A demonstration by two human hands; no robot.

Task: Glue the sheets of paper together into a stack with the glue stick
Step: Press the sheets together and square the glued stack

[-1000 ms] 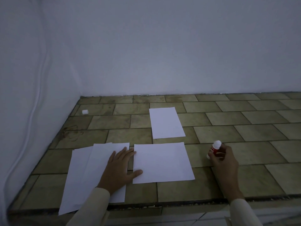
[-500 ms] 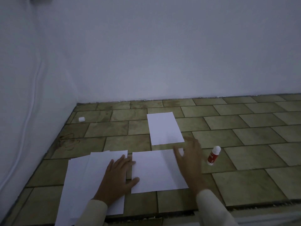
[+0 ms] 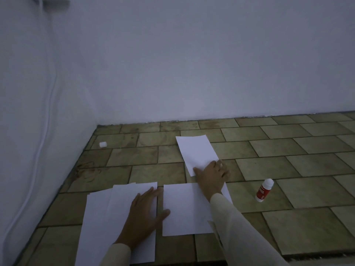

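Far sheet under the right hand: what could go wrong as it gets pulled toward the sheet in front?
1. The right hand rests only on the near corner of the far sheet, so dragging it may skew or crease it.
2. The right sleeve lies across the middle sheet; any glue there could smear or shift the sheet.
3. The glue stick stands on the tiles with its cap seemingly off; a returning hand may topple it.

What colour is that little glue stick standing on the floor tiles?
The glue stick has a red body with a white top, seen in the head view.
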